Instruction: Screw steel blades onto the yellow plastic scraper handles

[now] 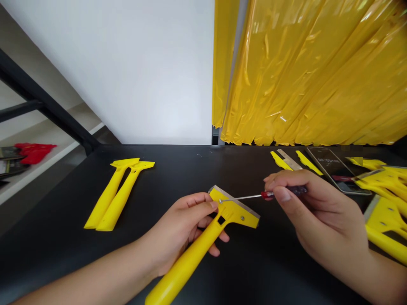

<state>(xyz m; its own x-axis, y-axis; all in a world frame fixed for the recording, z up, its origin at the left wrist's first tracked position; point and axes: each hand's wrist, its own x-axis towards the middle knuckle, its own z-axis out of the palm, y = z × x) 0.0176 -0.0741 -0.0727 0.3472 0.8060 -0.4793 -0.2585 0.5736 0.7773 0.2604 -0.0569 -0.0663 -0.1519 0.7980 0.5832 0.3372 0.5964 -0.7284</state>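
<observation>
A yellow scraper [203,241] with a metal blade along its head lies tilted in my left hand [190,220]. That hand is closed around the neck, its thumb close to a screw [220,202] at the left of the head. A second screw [242,218] sits in the head's right side. My right hand [318,216] pinches a screwdriver [269,195] with a dark and red handle. The screwdriver's thin shaft points left, and its tip meets the left screw.
Two yellow scraper handles [117,195] lie at the left of the black table [47,250]. At the right are yellow strips [308,162], a metal blade [288,159], a phone [330,165] and several yellow scrapers [381,212]. Yellow plastic sheeting [302,76] hangs behind.
</observation>
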